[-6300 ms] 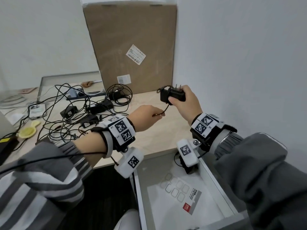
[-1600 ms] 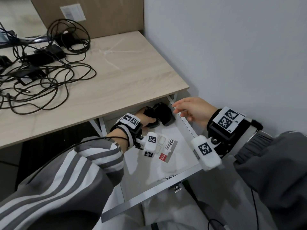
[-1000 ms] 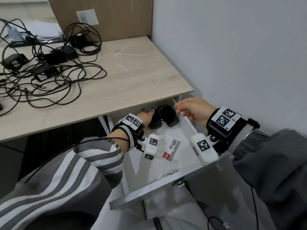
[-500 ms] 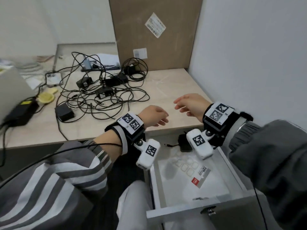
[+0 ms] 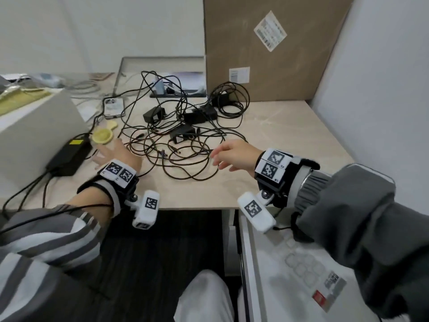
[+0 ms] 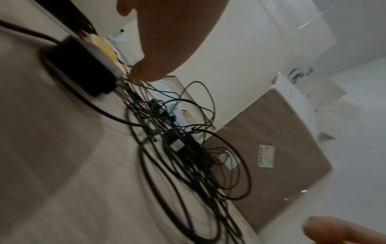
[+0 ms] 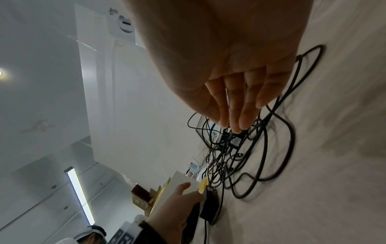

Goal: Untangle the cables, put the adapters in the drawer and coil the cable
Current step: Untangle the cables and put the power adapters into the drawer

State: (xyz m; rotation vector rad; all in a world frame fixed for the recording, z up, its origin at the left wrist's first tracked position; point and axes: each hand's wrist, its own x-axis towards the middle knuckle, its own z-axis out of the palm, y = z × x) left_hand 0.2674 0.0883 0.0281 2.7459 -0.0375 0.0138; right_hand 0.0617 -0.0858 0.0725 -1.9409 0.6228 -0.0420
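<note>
Both empty hands, left hand (image 5: 116, 154); right hand (image 5: 234, 154), flanking tangled cables (image 5: 176, 145)

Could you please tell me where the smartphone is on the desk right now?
In the head view the smartphone lies flat on the desk, left of the cable tangle and behind the yellow disc.

Head overhead; blurry wrists near cables (image 5: 176, 145)

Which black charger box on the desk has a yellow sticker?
The big power brick at the left, just beyond the left hand. The smaller adapters in the cable tangle show none.
</note>
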